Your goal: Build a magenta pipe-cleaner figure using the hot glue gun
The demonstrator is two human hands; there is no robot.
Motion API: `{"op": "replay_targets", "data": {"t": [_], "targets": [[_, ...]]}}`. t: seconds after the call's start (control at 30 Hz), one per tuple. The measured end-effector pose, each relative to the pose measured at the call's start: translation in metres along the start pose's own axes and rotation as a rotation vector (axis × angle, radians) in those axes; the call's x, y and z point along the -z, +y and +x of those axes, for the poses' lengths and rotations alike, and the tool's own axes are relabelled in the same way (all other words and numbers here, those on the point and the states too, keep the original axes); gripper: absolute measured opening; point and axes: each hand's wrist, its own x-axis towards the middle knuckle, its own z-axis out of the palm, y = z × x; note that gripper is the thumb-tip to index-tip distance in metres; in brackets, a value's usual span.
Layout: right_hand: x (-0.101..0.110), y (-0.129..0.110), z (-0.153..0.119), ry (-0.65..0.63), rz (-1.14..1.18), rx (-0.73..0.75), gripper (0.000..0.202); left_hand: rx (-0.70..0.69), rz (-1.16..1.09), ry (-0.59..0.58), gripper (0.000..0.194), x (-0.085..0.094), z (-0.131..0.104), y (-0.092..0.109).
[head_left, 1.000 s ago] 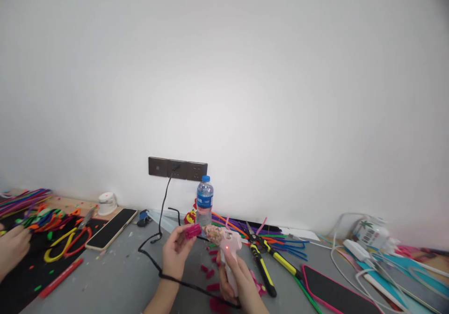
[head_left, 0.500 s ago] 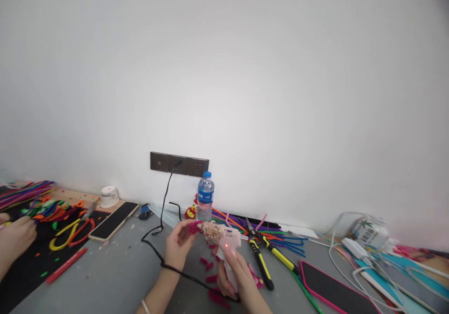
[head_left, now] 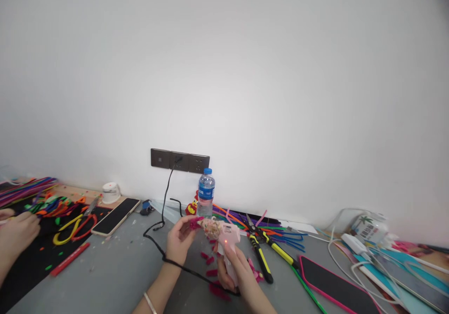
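My right hand [head_left: 234, 268] is wrapped round the handle of a pale pink hot glue gun [head_left: 229, 239], whose small orange light is lit. Dried glue strands clump about its front end, which points left. Between the fingertips of my left hand [head_left: 179, 241] is a magenta fuzzy pipe cleaner piece [head_left: 195, 223], held right at the nozzle; whether the two touch I cannot tell. Beneath the hands, several short magenta pipe cleaner pieces [head_left: 211, 273] lie on the grey table [head_left: 119, 272]. A black cord [head_left: 189, 276] passes in front of my left wrist to the gun.
A water bottle [head_left: 206, 192] stands behind the hands. Pliers [head_left: 261, 253], pipe cleaners [head_left: 291, 240] and a pink-edged phone [head_left: 333, 283] lie right. Leftward are another phone [head_left: 117, 216], scissors [head_left: 75, 230], a red marker [head_left: 70, 259] and another person's hand [head_left: 21, 234].
The magenta piece in my left hand has turned slightly at the nozzle. My grip on the glue gun stays the same, and the view has shifted a little.
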Motion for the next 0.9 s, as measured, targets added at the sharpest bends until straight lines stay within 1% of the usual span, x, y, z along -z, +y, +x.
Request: {"op": "replay_targets", "data": {"t": [0.2,0.57,0.77,0.9], "targets": [[0.0023,0.0019,0.0037,0.001,0.035,0.037,0.046,-0.035,0.016,0.021,0.027,-0.0013,-0.001,0.0031],[0.0051,-0.0005,0.0067,0.072,0.009,0.002,0.05,-0.07,0.034,0.012,0.025,-0.0017,-0.0014,0.0025],[0.0057,-0.0043,0.0062,0.121,-0.033,0.024,0.05,-0.039,0.025,0.044,0.026,-0.0029,-0.0019,0.0056],[0.0054,-0.0048,0.0054,0.077,0.028,0.043,0.05,0.007,0.023,0.083,0.028,-0.0015,-0.0003,0.0027]]}}
